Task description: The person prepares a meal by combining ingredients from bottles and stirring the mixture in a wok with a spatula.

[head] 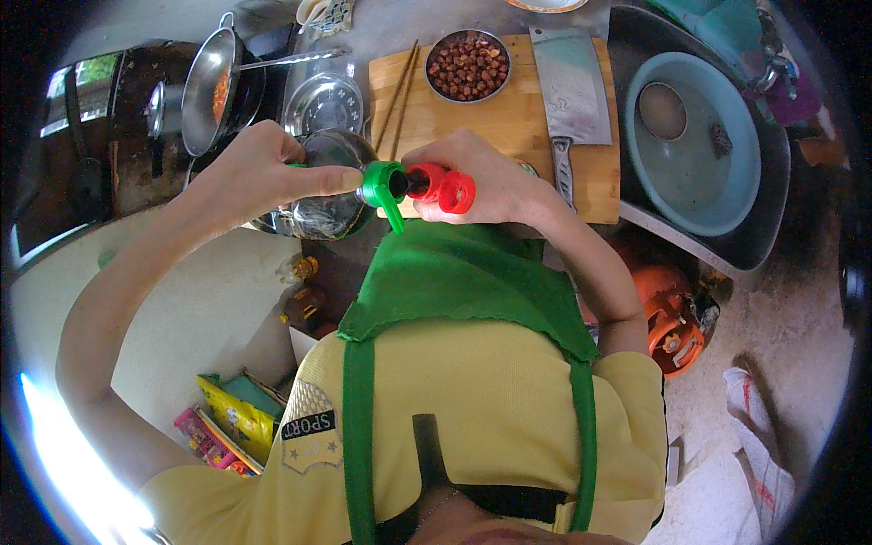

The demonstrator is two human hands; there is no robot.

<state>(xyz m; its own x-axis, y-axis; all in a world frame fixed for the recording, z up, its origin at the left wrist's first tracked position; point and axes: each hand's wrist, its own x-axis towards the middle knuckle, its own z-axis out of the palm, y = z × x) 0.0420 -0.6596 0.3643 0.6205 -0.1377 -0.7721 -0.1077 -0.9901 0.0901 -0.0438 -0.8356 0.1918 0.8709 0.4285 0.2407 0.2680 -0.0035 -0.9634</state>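
Note:
My left hand [293,167] grips a large dark jug [327,197], which has a green flip cap [383,187]. The green lid hangs open and the jug's mouth points right. Facing it is the red flip cap [429,182] of a second bottle, held in my right hand [484,170]. Its red lid is open too, and my fingers hide most of that bottle's body. The two mouths nearly meet; whether they touch is hard to tell. Both bottles are above the near edge of a wooden cutting board [470,126].
On the board are a bowl of reddish-brown diced pieces [468,66], chopsticks [402,95] and a cleaver [572,88]. A metal bowl [324,102] and a strainer with red food [212,95] are at left. At right, a blue basin [708,184] sits in the sink [776,204]; below is an orange gas cylinder [671,327].

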